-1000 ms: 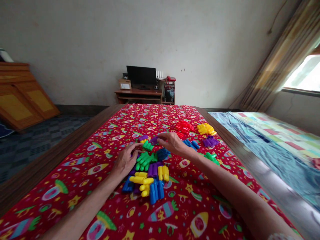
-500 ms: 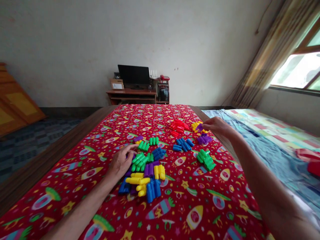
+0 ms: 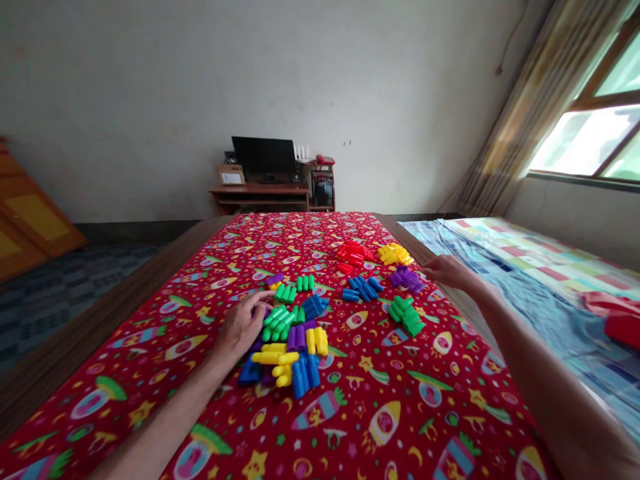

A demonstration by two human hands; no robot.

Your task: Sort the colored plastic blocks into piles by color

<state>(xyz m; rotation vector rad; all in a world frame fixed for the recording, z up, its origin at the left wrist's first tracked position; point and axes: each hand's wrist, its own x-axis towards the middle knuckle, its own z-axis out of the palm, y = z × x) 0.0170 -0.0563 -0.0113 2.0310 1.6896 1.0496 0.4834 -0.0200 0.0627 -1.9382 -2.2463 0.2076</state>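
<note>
My left hand [image 3: 243, 323] lies at the left side of a mixed heap of plastic building blocks, its fingers spread and curved, fingertips beside green blocks [image 3: 285, 293]. A purple bit shows by its thumb. In the heap are green blocks [image 3: 279, 323], purple blocks [image 3: 299, 338], yellow blocks [image 3: 317, 341] and blue blocks [image 3: 305, 375]. Over the table's right edge hovers my right hand [image 3: 445, 270], fingers stretched and nothing seen in them. It is just right of a pile of purple blocks [image 3: 407, 279]. Behind that pile lie yellow blocks [image 3: 395, 254].
Single-colour groups sit on the right: red blocks [image 3: 354, 254], blue blocks [image 3: 365, 289] and green blocks [image 3: 406, 315]. A red patterned cloth [image 3: 200, 373] covers the table. A bed [image 3: 530, 267] stands along the right, and a desk with a monitor [image 3: 264, 157] at the far wall.
My right hand has let go of a purple block at the purple pile and moved slightly right and down. My left hand stays at the mixed heap. The view has shifted a little.
</note>
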